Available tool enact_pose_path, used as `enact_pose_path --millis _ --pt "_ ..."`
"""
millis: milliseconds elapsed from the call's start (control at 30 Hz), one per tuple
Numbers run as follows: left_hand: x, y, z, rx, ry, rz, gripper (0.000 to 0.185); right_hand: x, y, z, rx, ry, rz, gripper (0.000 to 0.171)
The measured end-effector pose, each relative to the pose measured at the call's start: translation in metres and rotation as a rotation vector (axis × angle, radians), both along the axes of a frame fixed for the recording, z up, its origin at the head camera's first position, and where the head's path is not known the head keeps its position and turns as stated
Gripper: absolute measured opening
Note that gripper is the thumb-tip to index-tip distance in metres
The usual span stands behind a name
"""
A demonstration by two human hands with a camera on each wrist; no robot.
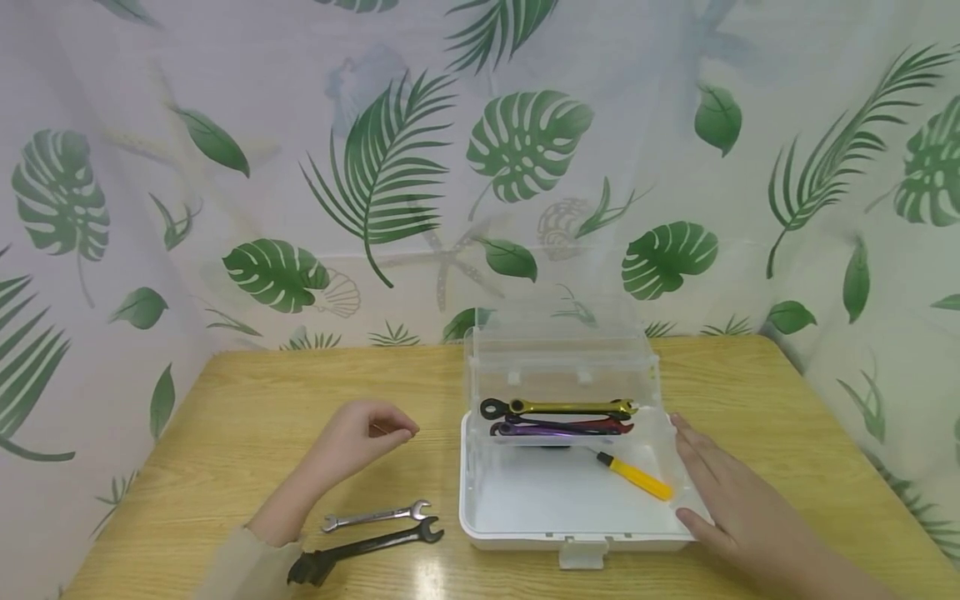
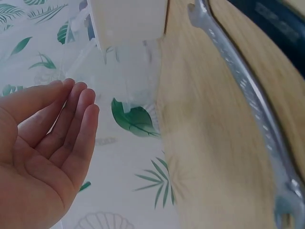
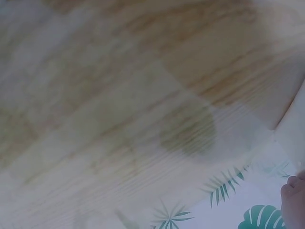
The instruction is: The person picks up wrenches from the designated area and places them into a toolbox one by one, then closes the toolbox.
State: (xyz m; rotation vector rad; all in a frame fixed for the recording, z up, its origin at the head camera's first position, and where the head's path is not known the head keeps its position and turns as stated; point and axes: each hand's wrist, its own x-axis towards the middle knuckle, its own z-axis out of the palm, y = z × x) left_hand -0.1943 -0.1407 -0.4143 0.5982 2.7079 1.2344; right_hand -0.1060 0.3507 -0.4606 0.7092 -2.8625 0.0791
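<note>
In the head view my left hand (image 1: 367, 442) hovers over the table left of the white toolbox (image 1: 472, 533), loosely bent and holding nothing. Its thumb and fingertips come close together in the left wrist view. Below it lie a silver open-end wrench (image 1: 375, 518) and a larger dark wrench (image 1: 375, 546). My right hand (image 1: 731, 496) rests against the toolbox's right wall, fingers extended along the side and thumb near the front corner. Inside the box is a screwdriver (image 1: 637, 477) with a yellow handle. Gold, purple and red wrenches (image 1: 573, 407) sit on the clear upper tray.
The toolbox's transparent lid (image 1: 558, 333) stands raised at the back, near the leaf-patterned curtain (image 1: 420, 275). A white latch (image 1: 583, 553) hangs down at the box front. The wooden table (image 1: 285, 383) extends to both sides of the box.
</note>
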Motion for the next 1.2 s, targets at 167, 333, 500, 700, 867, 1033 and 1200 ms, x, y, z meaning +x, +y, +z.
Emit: enact_pose_path --millis 167,333,500,700,867,1033,1200 --pt "0.007 -0.015 -0.005 0.004 -0.03 0.028 0.011 -0.001 0.0 0.001 0.006 0.002 0.01 0.088" --pt "0.014 -0.026 -0.013 0.008 -0.062 0.033 0.012 -0.002 0.002 0.0 0.016 0.034 0.036 0.09" --pt "0.019 -0.033 -0.023 0.014 -0.069 0.032 0.012 -0.003 0.002 0.001 0.026 0.024 0.04 0.095" --pt "0.023 -0.036 -0.033 0.019 -0.098 0.001 0.013 -0.008 0.006 0.001 0.044 0.103 0.108 0.103" --pt "0.026 -0.036 -0.038 0.019 -0.109 -0.011 0.012 -0.013 0.008 0.004 0.093 0.097 0.098 0.112" --pt "0.028 -0.036 -0.043 0.021 -0.151 -0.02 0.013 -0.014 0.008 0.005 0.104 0.088 0.103 0.106" --pt "0.029 -0.038 -0.047 0.022 -0.175 -0.022 0.013 -0.013 0.007 0.005 0.091 0.082 0.105 0.096"
